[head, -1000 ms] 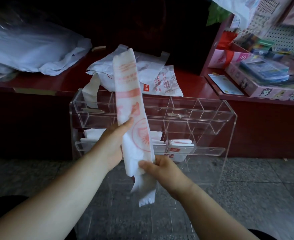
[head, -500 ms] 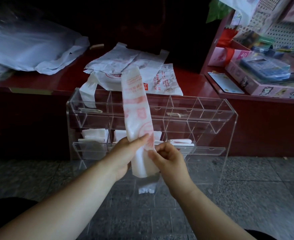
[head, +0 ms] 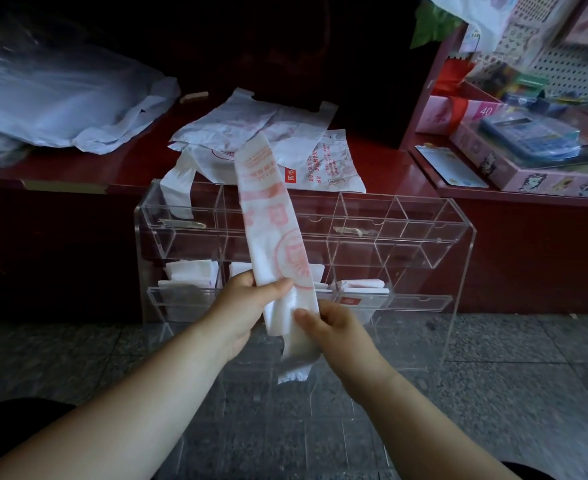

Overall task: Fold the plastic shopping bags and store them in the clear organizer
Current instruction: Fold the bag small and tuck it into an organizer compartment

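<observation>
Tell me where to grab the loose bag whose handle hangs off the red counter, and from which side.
Likely pinch the hanging handle, coming from the front: it droops free off the counter by the organizer's left end, while the bag's body lies flat under other bags.

Left hand (head: 244,306) pinching folded bag (head: 268,209), right hand (head: 334,327) just below, gripping its lower part

A dark red counter (head: 119,171) carries a heap of pale plastic bags (head: 60,98) at its left and crumpled white bags (head: 285,140) with red print near its middle; a side counter (head: 420,161) at right bears a pink box (head: 528,174) and a card (head: 452,166); the clear organizer (head: 458,237) stands on the grey stone floor (head: 493,393) just before the counter.
</observation>
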The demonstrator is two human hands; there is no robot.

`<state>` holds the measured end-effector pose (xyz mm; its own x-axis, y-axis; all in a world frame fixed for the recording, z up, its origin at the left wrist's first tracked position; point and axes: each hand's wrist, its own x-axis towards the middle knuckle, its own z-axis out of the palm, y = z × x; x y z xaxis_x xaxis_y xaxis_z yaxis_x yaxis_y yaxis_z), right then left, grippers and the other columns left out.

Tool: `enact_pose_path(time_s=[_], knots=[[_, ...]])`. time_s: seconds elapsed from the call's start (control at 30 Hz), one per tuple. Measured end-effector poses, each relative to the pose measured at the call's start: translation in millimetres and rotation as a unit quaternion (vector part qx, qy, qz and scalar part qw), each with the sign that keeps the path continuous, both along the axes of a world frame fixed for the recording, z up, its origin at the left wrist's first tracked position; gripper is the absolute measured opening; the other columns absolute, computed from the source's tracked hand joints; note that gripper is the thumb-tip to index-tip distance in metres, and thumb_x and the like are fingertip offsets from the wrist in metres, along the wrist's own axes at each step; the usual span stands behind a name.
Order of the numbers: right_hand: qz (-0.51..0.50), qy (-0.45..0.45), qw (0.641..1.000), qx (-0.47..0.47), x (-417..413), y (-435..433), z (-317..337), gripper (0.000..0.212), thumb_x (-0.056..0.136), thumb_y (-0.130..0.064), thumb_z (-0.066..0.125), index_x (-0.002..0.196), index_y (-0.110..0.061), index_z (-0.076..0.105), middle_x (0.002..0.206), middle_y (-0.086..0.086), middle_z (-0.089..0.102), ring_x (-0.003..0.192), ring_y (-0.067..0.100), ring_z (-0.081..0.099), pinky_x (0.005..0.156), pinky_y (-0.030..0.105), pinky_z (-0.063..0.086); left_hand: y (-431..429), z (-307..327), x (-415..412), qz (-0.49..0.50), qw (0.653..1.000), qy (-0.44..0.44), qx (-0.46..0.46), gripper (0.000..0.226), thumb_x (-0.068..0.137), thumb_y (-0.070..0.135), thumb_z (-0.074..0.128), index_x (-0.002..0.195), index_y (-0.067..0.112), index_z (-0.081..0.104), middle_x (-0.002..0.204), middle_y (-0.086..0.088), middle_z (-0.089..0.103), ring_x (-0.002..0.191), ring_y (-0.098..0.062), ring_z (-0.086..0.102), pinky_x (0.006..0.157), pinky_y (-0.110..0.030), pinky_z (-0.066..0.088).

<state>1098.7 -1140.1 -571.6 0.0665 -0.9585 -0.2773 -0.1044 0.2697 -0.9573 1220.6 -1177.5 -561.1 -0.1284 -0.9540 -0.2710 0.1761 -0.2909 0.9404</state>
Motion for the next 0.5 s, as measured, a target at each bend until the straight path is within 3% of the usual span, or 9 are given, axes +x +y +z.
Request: enact_pose_path(time_s=[0.13, 0.23, 0.3, 0.4, 0.5], knots=[[-0.032, 0.001, 0.999, -0.012, -2.5, -1.0, 1.4, 0.019, 0.091, -0.017, 0.053, 0.081, -0.004, 0.063, 0.077, 0.013, 0.059, 0.072, 0.022, 0.053, 0.065, 0.031, 0.041, 5.9, 0.4, 1.7, -0.064, 0.997, -0.044, 0.023, 0.008, 0.080, 0.009, 0.065, 0.080, 0.016, 0.063, 0.072, 0.004, 0.070, 0.070, -0.011, 0.063, 0.056, -0.018, 0.049], [-0.019, -0.002, 0.999, 0.029, -7.5, -2.6, 1.6, 0.031, 0.093, -0.028, 0.048, 0.080, -0.005, 0.064, 0.070, 0.008, 0.061, 0.065, 0.018, 0.055, 0.062, 0.029, 0.041, 9.9, 2.3, 1.7, -0.078, 0.994, -0.056, 0.043, 0.006, 0.082, 0.007, 0.063, 0.080, 0.013, 0.062, 0.071, 0.000, 0.066, 0.049, -0.007, 0.059, 0.041, -0.015, 0.044], [0.000, -0.027, 0.998, 0.059, -10.9, -0.9, 4.9, 0.035, 0.095, -0.033, 0.042, 0.079, -0.013, 0.065, 0.062, -0.001, 0.064, 0.059, 0.013, 0.059, 0.058, 0.025, 0.045, 5.9, 3.2, 4.8, -0.053, 0.996, -0.046, 0.058, 0.007, 0.083, 0.006, 0.062, 0.079, 0.011, 0.061, 0.065, 0.000, 0.063, 0.041, -0.004, 0.056, 0.039, -0.014, 0.044], [0.090, -0.032, 0.992, 0.079, -17.8, 1.9, 4.9, 0.028, 0.090, -0.039, 0.051, 0.086, -0.015, 0.065, 0.074, -0.001, 0.068, 0.073, 0.015, 0.065, 0.068, 0.030, 0.052, -3.1, 3.1, 11.9, -0.010, 0.997, -0.029, 0.069, 0.007, 0.082, 0.006, 0.062, 0.077, 0.010, 0.061, 0.051, 0.005, 0.061, 0.042, -0.004, 0.056, 0.042, -0.014, 0.047], [0.172, 0.014, 0.982, 0.075, -20.5, 6.6, 8.4, 0.012, 0.084, -0.024, 0.064, 0.081, -0.013, 0.066, 0.077, -0.002, 0.069, 0.072, 0.012, 0.064, 0.069, 0.026, 0.051, -6.7, 2.6, 15.0, 0.009, 0.997, -0.023, 0.075, 0.009, 0.082, 0.005, 0.063, 0.075, 0.009, 0.059, 0.043, 0.007, 0.059, 0.038, -0.001, 0.054, 0.039, -0.014, 0.046]])
